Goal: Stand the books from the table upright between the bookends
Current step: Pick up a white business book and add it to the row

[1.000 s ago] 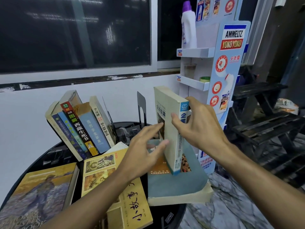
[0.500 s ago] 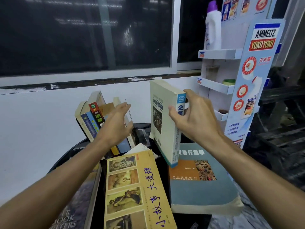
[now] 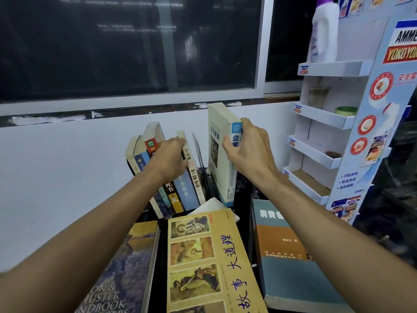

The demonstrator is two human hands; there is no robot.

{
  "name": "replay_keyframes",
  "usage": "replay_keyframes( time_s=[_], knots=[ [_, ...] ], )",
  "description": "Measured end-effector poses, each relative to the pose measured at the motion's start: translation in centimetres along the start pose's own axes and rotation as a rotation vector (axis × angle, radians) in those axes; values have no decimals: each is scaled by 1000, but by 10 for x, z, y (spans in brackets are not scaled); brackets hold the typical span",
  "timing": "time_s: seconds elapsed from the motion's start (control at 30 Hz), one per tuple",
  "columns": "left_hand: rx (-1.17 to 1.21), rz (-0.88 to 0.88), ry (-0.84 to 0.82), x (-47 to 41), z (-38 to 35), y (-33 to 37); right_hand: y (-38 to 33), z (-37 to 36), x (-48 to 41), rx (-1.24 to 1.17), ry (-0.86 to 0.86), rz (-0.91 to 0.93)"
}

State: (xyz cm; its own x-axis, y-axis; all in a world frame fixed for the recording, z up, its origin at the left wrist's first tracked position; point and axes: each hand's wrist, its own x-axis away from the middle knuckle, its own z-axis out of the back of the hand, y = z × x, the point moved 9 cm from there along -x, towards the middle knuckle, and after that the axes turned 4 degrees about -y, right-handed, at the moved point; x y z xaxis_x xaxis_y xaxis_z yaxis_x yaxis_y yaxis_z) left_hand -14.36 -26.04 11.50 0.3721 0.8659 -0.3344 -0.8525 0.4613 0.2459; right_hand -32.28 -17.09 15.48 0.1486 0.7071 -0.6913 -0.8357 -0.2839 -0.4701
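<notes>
Several books lean to the left in a row at the back of the black round table. My left hand rests on their spines, fingers reaching over the top of the rightmost one. A thin dark bookend stands just right of the row. My right hand grips the spine of a thick cream book with a blue spine label, held upright to the right of that bookend, lower corner close to the table.
Three books lie flat near me: a dark painted-cover one, a yellow one with pictures, a grey-blue and orange one. A white cardboard display rack with a bottle stands at the right. White wall behind.
My left hand went from beside the held book to the leaning row and now lies on its spines. My right hand carried the cream book up and back toward the bookend.
</notes>
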Motion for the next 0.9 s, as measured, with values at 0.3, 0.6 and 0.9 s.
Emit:
replay_keyframes(
  time_s=[0.3, 0.6, 0.9],
  knots=[
    [18, -5, 48, -2, -3, -6, 13, -51, -23, 86, -31, -30],
    [35, -32, 88, -1, -2, -6, 25, -80, -29, -9, -31, -79],
    [38, -42, 112, -1, -2, -6, 29, -89, -28, 22, -38, -78]
  ],
)
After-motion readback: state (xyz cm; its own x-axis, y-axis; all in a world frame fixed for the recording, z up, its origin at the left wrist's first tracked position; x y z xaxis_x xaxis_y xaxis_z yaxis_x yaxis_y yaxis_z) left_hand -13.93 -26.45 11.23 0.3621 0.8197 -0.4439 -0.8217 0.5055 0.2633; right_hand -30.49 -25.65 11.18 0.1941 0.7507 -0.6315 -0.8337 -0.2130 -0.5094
